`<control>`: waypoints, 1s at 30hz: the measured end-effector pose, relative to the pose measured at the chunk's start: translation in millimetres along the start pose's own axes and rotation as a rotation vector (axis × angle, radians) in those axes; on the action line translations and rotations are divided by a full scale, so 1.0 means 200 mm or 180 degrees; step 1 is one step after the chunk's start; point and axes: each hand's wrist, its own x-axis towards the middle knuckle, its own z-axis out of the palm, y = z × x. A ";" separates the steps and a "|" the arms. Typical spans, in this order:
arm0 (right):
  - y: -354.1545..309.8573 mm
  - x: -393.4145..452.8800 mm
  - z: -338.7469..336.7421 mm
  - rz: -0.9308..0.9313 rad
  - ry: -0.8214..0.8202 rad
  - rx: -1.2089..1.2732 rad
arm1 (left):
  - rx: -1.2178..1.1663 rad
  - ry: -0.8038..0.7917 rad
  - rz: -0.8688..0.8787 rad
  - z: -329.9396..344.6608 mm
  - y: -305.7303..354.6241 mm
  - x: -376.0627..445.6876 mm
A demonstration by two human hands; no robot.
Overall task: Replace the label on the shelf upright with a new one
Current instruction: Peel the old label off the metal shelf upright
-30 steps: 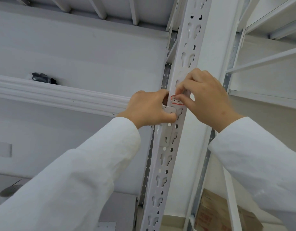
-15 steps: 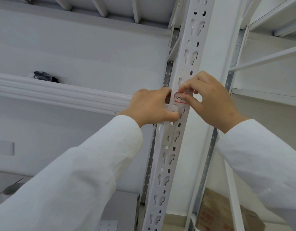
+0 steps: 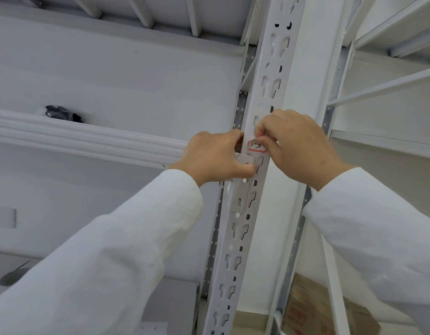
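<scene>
A white perforated shelf upright (image 3: 243, 228) runs up the middle of the view. A small white label (image 3: 255, 146) with a red border and black handwriting sits on its front face at hand height. My right hand (image 3: 296, 146) has its curled fingertips on the label's upper right part and covers that side. My left hand (image 3: 216, 157) grips the upright's left edge just below the label, thumb across the front by the beam bracket.
A white shelf beam (image 3: 88, 139) meets the upright from the left, with a dark bundle (image 3: 63, 113) lying on that shelf. A cardboard box (image 3: 313, 310) stands low on the right. More white shelving (image 3: 383, 88) fills the right side.
The label shows more of its face now than a second ago. My right hand's fingers have shifted up to the label's top edge. The left hand keeps its grip.
</scene>
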 end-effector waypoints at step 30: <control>0.00 -0.07 0.03 0.0302 0.0431 0.0322 | -0.0008 -0.0031 0.0015 0.00 0.00 0.00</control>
